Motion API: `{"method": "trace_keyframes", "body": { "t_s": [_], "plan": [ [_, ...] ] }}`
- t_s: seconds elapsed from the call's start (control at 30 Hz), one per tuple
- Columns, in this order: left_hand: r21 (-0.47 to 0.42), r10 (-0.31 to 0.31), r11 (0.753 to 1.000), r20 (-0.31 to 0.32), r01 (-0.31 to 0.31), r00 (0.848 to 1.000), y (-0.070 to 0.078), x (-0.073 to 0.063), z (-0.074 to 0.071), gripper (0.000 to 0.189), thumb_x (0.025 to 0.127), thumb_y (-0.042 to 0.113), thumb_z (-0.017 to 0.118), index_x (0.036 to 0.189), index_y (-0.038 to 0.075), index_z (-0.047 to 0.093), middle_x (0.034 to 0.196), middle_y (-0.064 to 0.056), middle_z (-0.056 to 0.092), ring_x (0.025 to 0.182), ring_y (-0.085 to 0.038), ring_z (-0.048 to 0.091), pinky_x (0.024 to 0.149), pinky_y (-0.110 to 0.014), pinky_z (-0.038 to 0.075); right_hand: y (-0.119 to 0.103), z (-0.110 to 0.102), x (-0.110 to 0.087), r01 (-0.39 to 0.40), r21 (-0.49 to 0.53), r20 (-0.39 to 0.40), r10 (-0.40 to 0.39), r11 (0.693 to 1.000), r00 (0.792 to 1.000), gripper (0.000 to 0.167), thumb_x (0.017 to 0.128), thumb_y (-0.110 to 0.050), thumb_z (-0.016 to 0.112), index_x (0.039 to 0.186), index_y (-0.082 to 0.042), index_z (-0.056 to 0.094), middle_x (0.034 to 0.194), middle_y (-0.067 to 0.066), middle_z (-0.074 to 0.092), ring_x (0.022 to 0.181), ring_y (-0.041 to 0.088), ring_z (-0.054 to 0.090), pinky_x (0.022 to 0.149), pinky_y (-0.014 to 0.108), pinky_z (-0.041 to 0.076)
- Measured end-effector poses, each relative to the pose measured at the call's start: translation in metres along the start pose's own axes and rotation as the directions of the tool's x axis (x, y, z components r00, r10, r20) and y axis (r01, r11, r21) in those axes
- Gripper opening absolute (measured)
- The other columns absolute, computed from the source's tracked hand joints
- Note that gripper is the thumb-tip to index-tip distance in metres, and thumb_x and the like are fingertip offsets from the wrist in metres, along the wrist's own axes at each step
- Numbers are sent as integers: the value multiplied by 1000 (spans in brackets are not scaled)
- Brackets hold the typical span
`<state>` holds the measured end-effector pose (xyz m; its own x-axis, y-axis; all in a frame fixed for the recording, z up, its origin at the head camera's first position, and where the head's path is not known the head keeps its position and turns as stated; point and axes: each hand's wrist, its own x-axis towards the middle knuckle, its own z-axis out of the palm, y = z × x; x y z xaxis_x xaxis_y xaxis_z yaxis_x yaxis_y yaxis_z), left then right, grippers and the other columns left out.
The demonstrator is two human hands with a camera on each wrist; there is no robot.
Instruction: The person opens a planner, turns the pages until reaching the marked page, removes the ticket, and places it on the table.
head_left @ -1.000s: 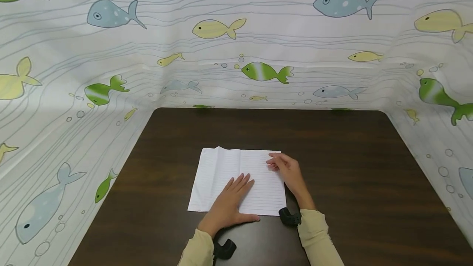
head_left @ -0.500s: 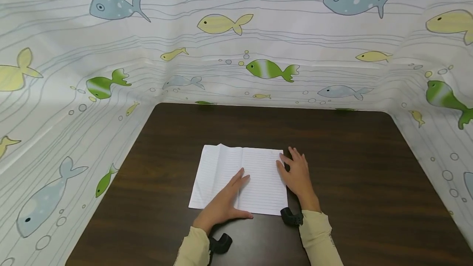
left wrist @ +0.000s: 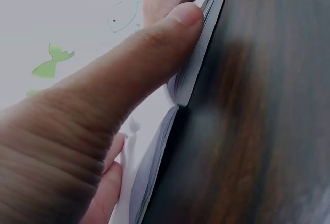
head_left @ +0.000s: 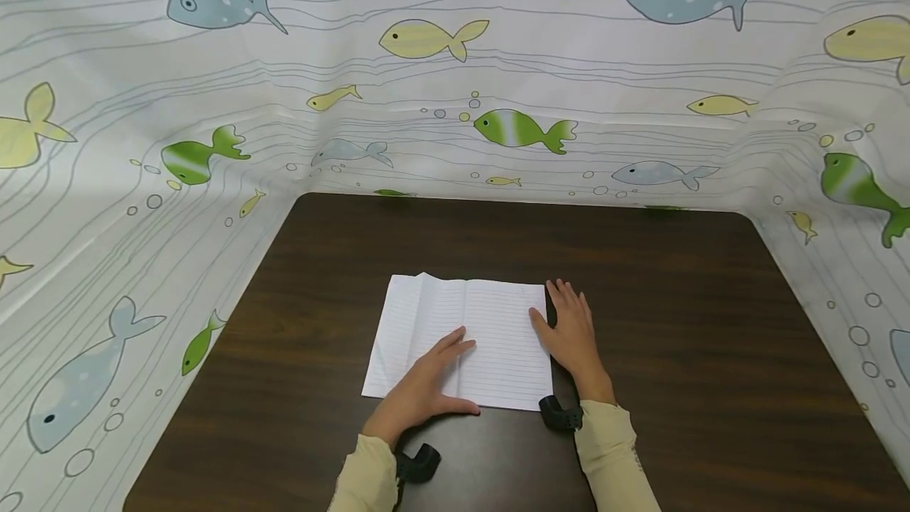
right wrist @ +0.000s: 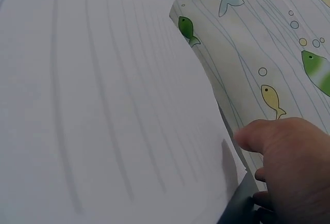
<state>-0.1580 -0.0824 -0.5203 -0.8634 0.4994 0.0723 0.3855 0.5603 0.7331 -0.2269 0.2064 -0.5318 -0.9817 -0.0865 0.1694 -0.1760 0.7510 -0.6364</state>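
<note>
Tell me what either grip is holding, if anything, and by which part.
Nothing appears held: the left grip is spread over the open notebook, the right grip at its right edge.

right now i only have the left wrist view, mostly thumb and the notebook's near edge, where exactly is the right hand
Observer: In the head view, the right hand is at the outer edge of the notebook's right-hand page, with its thumb over the paper.
Operator: ok and are the pages plain or lined
Observer: Lined; the head view shows rulings across both open pages.
Operator: anything by the near right corner of the notebook
Observer: Yes, the black device worn at the right wrist shows right by that corner; I can't tell whether it touches the paper.
</note>
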Motion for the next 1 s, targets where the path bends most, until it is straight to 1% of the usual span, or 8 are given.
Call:
{"method": "trace_keyframes", "body": {
  "t_s": [0.17, 0.23, 0.4, 0.5, 0.63, 0.77, 0.93, 1.0],
  "plan": [
    [-1, 12, 1000, -12, -12, 1000, -2, -1, -3, 91, 71, 35, 97, 149, 13, 56, 163, -6, 42, 149, -27, 41, 116, -50, 39, 0, -1, 1, -13, 17, 8, 12, 1000, 1000, 68, 102, -34, 62, 155, 3, 41, 163, 28, 32, 154, 44, 22, 125, 59, 4],
    [5, 30, 1000, -21, -30, 999, -3, -2, -5, 90, 71, 34, 97, 148, 12, 57, 161, -6, 45, 147, -27, 44, 115, -49, 40, -1, -1, 1, -14, 21, 8, 14, 1000, 1000, 68, 102, -34, 62, 155, 3, 42, 163, 28, 32, 154, 44, 22, 125, 59, 4],
    [6, 100, 995, -56, -100, 993, -6, -5, -8, 87, 72, 32, 97, 146, 9, 58, 156, -8, 51, 143, -30, 48, 113, -48, 43, -3, -2, 3, -16, 28, 1, 16, 999, 1000, 66, 102, -36, 62, 154, 1, 45, 162, 30, 32, 154, 45, 21, 125, 59, 4],
    [4, 121, 993, -69, -121, 990, -7, -6, -9, 84, 72, 31, 96, 145, 8, 60, 154, -9, 53, 142, -30, 50, 112, -46, 44, -3, -2, 5, -37, 8, 14, 37, 999, 999, 70, 101, -42, 62, 156, -3, 44, 164, 31, 27, 155, 46, 17, 125, 59, 2],
    [-6, 119, 993, -73, -120, 990, -7, -8, -10, 81, 72, 29, 96, 143, 8, 61, 152, -9, 55, 140, -30, 51, 113, -43, 43, -1, 1, 8, -74, -33, 42, 76, 997, 996, 75, 100, -52, 60, 158, -8, 42, 167, 30, 18, 157, 45, 7, 125, 58, -2],
    [-25, 97, 995, -75, -99, 992, -7, -11, -11, 81, 72, 27, 97, 142, 9, 62, 151, -7, 57, 140, -28, 52, 114, -42, 42, -1, 3, 10, -84, -38, 57, 86, 996, 995, 71, 100, -54, 60, 156, -12, 48, 168, 30, 13, 157, 44, 3, 125, 58, -6],
    [-54, 40, 998, -80, -45, 996, -7, -15, -9, 81, 72, 29, 96, 144, 13, 62, 151, -2, 57, 141, -25, 51, 114, -42, 42, -2, 0, 11, -59, -12, 36, 60, 998, 998, 61, 99, -50, 63, 148, -14, 58, 166, 32, 17, 156, 47, 5, 125, 59, -4],
    [-61, 28, 998, -88, -34, 996, -6, -17, -9, 81, 72, 30, 96, 144, 13, 62, 150, -2, 57, 140, -26, 52, 114, -42, 42, -2, -1, 12, -49, -4, 25, 49, 999, 999, 58, 99, -49, 64, 144, -13, 60, 165, 33, 19, 156, 47, 7, 125, 59, -4]
  ]
}}
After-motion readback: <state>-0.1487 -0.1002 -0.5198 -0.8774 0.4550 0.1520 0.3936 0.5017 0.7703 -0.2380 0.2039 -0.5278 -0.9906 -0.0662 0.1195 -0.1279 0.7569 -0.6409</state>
